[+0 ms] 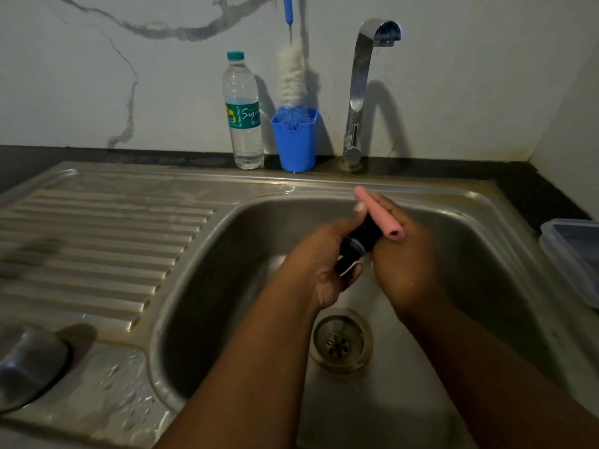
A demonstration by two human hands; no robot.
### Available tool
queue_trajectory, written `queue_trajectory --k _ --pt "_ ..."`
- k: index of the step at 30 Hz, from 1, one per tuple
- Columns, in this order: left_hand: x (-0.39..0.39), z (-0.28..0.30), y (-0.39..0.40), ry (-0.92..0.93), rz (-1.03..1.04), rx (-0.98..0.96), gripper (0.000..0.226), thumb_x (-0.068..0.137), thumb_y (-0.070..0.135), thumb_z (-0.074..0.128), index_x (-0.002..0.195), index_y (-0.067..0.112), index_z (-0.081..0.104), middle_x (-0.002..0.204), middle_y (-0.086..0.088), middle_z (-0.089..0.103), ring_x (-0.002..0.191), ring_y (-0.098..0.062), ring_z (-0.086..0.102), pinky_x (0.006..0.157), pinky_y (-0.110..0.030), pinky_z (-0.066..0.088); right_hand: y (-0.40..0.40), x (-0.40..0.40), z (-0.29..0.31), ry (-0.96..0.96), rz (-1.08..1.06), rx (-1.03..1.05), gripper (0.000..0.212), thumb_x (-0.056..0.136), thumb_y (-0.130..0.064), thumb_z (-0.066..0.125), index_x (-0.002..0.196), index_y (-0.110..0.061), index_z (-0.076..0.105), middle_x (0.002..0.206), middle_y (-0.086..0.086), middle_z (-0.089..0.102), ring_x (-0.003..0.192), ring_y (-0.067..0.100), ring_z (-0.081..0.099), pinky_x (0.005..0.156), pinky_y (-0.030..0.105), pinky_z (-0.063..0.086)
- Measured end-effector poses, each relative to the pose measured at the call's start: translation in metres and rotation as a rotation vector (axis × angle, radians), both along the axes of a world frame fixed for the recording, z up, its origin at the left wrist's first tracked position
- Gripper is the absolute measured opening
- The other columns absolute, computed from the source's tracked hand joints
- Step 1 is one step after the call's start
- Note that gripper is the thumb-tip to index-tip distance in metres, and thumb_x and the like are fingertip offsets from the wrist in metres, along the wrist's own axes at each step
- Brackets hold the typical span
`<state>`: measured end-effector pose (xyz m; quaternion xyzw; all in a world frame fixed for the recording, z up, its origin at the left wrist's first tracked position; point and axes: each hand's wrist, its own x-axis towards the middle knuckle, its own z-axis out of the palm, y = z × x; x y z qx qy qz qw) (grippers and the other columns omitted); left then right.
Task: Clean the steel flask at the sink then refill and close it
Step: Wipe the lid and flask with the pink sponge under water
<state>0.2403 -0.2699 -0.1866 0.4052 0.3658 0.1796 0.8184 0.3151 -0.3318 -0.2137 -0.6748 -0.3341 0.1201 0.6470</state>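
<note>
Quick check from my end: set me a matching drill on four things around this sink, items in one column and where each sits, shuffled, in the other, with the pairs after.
Column 1
1. water bottle
2. bottle brush
3. pink strip
4. plastic container

Column 2
A. at the right edge, beside the basin
B. standing in the blue cup
C. held over the basin, against the right hand
D. upright on the ledge, left of the blue cup

Pairs: 1-D, 2-B, 3-C, 4-A
</note>
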Motion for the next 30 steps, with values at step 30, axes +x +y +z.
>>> queue_trajectory --k 30 --pt "0.001 -0.014 0.025 -0.333 0.654 -0.478 0.064 0.094 0.054 0.049 0.136 0.005 0.046 0.124 -0.019 0.056 0.117 -0.033 0.056 0.089 -0.044 0.047 0.002 -0.003 -0.016 -0.38 0.363 -0.263 0.05 0.08 -0.011 0.049 0.112 -0.049 0.049 0.117 -0.03 0.046 0.115 -0.011 0.041 0.093 -0.005 0.023"
